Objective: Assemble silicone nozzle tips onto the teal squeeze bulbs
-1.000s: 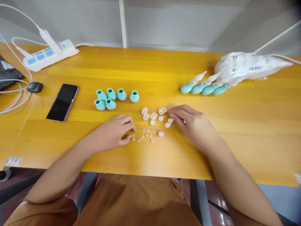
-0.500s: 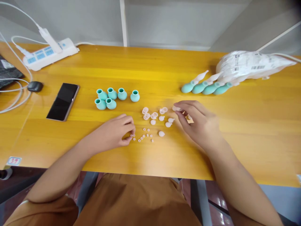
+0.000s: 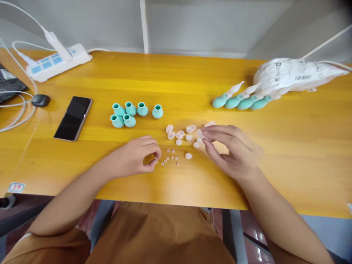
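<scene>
Thumb and forefinger of my left hand (image 3: 137,156) are pinched together at the left end of a group of tiny pale pink rings (image 3: 165,161); a tiny ring seems to be between the fingertips, mostly hidden. My right hand (image 3: 235,152) has its fingertips closed on a translucent pale pink cup-shaped piece (image 3: 200,134), slightly blurred. More translucent pieces, some like cups (image 3: 180,134) and some with a pointed tip (image 3: 188,156), lie between the hands. Another pale piece (image 3: 210,124) shows just behind the right fingers.
Several turquoise bulbs (image 3: 157,112) stand open-mouthed at centre left. Turquoise bulbs with pale nozzles (image 3: 220,101) lie in a row at right, before a white plastic bag (image 3: 291,75). On the left are a phone (image 3: 73,118), a black mouse-like object (image 3: 40,100) and a power strip (image 3: 59,62) with cables.
The left fingertips have closed over the tiny rings at the left end. My right hand has shifted slightly left and down, its fingertips now among the translucent pieces.
</scene>
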Available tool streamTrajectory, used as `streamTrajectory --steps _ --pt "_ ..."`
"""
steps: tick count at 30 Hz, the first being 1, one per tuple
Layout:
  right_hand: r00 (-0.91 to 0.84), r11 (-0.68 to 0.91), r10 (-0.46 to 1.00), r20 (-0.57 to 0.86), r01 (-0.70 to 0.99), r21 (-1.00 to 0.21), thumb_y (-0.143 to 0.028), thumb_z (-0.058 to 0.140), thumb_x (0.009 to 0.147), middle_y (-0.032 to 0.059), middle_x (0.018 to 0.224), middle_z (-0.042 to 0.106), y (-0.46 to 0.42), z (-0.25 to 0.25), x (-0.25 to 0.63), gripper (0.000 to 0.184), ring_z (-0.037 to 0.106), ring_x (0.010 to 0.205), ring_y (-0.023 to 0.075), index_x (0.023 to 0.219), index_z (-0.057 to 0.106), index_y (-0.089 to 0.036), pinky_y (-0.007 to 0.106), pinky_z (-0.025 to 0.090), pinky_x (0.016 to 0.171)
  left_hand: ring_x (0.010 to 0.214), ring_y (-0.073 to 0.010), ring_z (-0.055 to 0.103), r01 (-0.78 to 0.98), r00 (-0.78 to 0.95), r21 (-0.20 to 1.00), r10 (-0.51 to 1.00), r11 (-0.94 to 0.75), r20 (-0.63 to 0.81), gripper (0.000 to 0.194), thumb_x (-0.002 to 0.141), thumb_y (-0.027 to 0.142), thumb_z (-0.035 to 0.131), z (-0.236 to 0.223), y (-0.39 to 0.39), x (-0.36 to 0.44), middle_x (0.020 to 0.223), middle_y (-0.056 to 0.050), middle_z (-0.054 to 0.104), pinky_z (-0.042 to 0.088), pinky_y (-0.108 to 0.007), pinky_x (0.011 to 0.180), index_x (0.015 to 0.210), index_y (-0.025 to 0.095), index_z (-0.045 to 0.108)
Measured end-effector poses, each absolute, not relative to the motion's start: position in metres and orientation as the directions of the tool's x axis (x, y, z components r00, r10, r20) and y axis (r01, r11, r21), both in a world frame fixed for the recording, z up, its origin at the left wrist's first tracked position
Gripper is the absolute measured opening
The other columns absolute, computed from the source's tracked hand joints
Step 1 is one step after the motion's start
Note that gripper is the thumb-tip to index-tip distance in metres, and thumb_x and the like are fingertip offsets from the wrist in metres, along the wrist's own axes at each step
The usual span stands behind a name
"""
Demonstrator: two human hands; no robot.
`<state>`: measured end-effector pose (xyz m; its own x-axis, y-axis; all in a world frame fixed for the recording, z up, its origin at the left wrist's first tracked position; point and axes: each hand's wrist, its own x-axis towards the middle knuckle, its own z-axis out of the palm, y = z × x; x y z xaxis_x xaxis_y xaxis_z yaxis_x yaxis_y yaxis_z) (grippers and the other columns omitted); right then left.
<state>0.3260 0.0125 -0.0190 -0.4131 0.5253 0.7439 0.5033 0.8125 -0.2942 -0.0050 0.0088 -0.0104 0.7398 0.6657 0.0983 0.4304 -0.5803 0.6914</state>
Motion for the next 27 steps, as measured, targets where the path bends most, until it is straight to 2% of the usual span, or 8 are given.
streamTrajectory --steps 7,12,16,20,27 --pt "-0.443 0.771 0.627 0.64 0.242 -0.589 0.002 0.08 0.094 0.0093 0.119 0.087 -0.005 -0.019 0.303 0.052 0.086 0.111 0.0254 0.139 0.077 -0.024 0.038 0.074 0.094 0.087 -0.0122 0.07 0.302 0.655 0.81 0.727 -0.503 0.207 0.023 0.089 0.002 0.073 0.001 0.002 0.002 0.096 0.003 0.077 0.054 -0.024 0.082 0.102 0.021 0.071" --pt "-0.47 0.7 0.663 0.583 0.115 -0.704 0.003 0.079 0.095 0.0122 0.119 0.085 -0.011 -0.022 0.293 0.043 0.084 0.112 0.0237 0.133 0.078 -0.019 0.034 0.072 0.095 0.085 -0.0128 0.071 0.246 0.639 0.82 0.723 -0.517 0.263 0.019 0.09 0.004 0.076 -0.002 0.0 0.004 0.094 0.001 0.078 0.056 -0.024 0.08 0.098 0.021 0.074" --pt "-0.482 0.611 0.703 0.523 0.033 -0.791 0.001 0.079 0.097 0.0122 0.121 0.084 -0.014 -0.028 0.288 0.042 0.083 0.112 0.0225 0.133 0.078 -0.019 0.035 0.072 0.094 0.082 -0.0123 0.072 0.209 0.626 0.823 0.719 -0.529 0.303 0.013 0.095 0.008 0.08 -0.004 -0.003 0.007 0.095 -0.001 0.078 0.059 -0.024 0.078 0.1 0.02 0.076" --pt "-0.5 0.54 0.723 0.477 -0.021 -0.841 0.001 0.079 0.098 0.0109 0.123 0.084 -0.016 -0.031 0.285 0.041 0.082 0.113 0.0218 0.133 0.078 -0.021 0.035 0.072 0.094 0.082 -0.0131 0.073 0.173 0.616 0.819 0.709 -0.547 0.343 0.011 0.098 0.011 0.08 -0.006 -0.005 0.01 0.096 -0.003 0.078 0.061 -0.024 0.076 0.104 0.02 0.077" --pt "-0.519 0.526 0.716 0.468 -0.04 -0.849 -0.002 0.079 0.099 0.0112 0.12 0.083 -0.016 -0.031 0.282 0.037 0.083 0.111 0.0216 0.132 0.078 -0.02 0.034 0.072 0.091 0.082 -0.0119 0.073 0.136 0.601 0.804 0.694 -0.578 0.397 0.013 0.098 0.01 0.082 -0.007 -0.006 0.011 0.095 -0.003 0.078 0.061 -0.021 0.077 0.105 0.018 0.076"
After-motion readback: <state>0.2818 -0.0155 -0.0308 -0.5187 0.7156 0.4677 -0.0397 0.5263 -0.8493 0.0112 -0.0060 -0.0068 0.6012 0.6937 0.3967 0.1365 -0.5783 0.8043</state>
